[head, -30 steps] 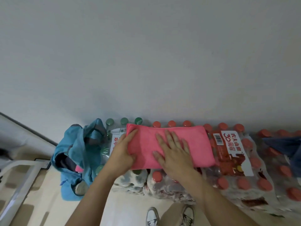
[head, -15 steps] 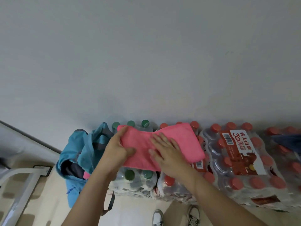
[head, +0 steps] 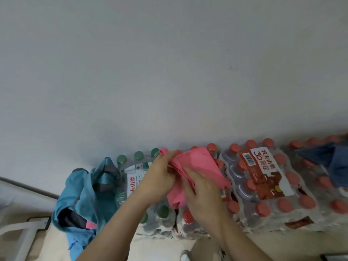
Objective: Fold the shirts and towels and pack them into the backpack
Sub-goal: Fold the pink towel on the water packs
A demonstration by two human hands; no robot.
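Towel [head: 195,162], pink, bunched, held over bottle packs [head: 263,185]. Left hand [head: 158,178] grips its left end; right hand [head: 203,193] clasps its lower folds. Backpack [head: 88,189], blue, open, stands just left of packs.

I see bottle packs serving as the work surface, standing on the floor [head: 169,247] along the wall [head: 169,72]. Green-cap pack [head: 135,178] sits under and left of my left hand [head: 160,178]. Red-cap packs [head: 263,185] run under and right of my right hand [head: 203,189]. Blue cloth [head: 335,166] lies on the red caps, far right. Backpack [head: 82,196] sits on the floor left of the left hand, against the green-cap pack. Towel [head: 199,162] is gripped in both hands over the packs.
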